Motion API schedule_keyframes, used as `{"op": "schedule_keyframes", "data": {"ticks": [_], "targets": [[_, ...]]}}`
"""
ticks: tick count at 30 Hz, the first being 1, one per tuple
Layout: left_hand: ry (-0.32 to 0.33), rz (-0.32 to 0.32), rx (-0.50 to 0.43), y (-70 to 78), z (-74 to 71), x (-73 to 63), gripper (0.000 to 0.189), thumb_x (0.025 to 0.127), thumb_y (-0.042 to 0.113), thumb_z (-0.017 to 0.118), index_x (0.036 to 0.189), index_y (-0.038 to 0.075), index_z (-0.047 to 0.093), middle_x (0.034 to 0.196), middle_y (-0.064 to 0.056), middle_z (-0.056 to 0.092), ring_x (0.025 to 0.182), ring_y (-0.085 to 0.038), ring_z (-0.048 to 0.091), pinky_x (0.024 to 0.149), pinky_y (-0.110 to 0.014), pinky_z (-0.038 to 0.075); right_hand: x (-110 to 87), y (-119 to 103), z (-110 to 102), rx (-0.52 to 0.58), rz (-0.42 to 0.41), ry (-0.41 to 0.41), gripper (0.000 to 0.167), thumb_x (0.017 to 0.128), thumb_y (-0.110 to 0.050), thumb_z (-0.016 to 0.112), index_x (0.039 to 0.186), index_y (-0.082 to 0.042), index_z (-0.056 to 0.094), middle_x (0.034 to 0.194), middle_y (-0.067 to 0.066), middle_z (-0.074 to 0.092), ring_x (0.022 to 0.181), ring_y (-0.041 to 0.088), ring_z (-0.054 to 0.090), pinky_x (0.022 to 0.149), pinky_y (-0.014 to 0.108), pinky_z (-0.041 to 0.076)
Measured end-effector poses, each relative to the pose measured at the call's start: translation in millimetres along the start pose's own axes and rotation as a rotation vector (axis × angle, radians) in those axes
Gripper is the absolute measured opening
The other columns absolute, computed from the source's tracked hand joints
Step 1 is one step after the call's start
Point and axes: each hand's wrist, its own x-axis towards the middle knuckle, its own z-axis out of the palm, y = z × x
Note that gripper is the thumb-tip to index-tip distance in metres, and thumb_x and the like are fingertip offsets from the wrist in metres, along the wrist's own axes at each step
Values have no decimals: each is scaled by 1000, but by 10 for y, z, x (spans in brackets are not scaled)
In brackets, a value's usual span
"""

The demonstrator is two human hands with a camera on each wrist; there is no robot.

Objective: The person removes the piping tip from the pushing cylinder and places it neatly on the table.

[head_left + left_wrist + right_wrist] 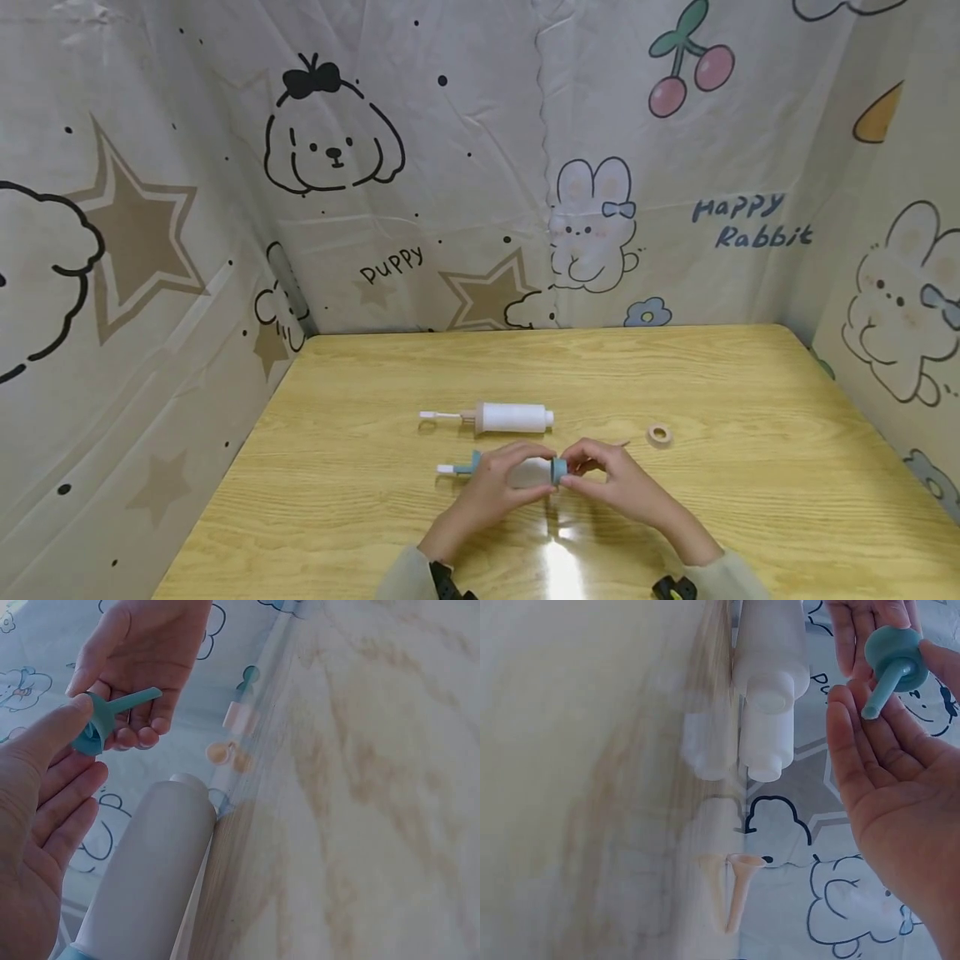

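Note:
Between my hands is a small teal funnel-shaped piece (pixel 97 724) with a thin stem, its stem showing in both wrist views. My left hand (pixel 491 483) pinches its rim with the thumb on top. From the other side my right hand (pixel 618 483) also pinches the rim, thumb against it, other fingers extended. A white bottle (pixel 531 473) with a teal collar and a white-tipped rod lies on the table, partly hidden by my left hand in the head view. Behind it lies a second white bottle (pixel 513 417) with a beige collar and a similar rod.
A beige ring (pixel 660 435) lies to the right of the bottles. Near it is a pinkish funnel-shaped piece (pixel 742 889), mostly hidden by my right hand in the head view. The wood-grain table (pixel 360 533) ends at printed cloth walls (pixel 480 167).

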Motion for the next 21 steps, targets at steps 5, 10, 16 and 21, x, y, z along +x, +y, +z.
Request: {"op": "schedule_keyframes", "data": {"ticks": [5, 10, 16, 21], "targets": [[33, -32, 5, 25, -19, -1, 40, 80, 14, 80, 118, 11, 67, 118, -4, 71, 110, -19, 68, 97, -30, 56, -37, 37, -61, 67, 84, -6, 21, 103, -19, 50, 112, -7, 65, 110, 12, 69, 97, 0, 62, 85, 25, 56], [77, -69, 13, 27, -34, -6, 41, 77, 15, 81, 116, 11, 68, 116, -3, 72, 109, -18, 69, 96, -30, 56, -77, 115, -114, 146, 137, -36, 29, 106, -19, 43, 113, 2, 63, 108, 25, 66, 94, 10, 66, 85, 31, 59], [103, -63, 4, 10, -42, -3, 40, 78, 18, 80, 115, 12, 68, 114, -3, 73, 107, -18, 69, 92, -29, 57, -95, 155, -141, 208, 182, -93, 35, 105, -20, 44, 112, 11, 60, 104, 30, 64, 91, 12, 66, 83, 32, 58], [96, -87, -18, 12, -47, -13, 39, 79, 20, 80, 116, 13, 68, 114, -3, 73, 107, -18, 69, 89, -30, 58, -99, 136, -145, 227, 193, -100, 33, 104, -19, 48, 109, 12, 59, 98, 21, 66, 88, 16, 65, 82, 32, 58]]}}
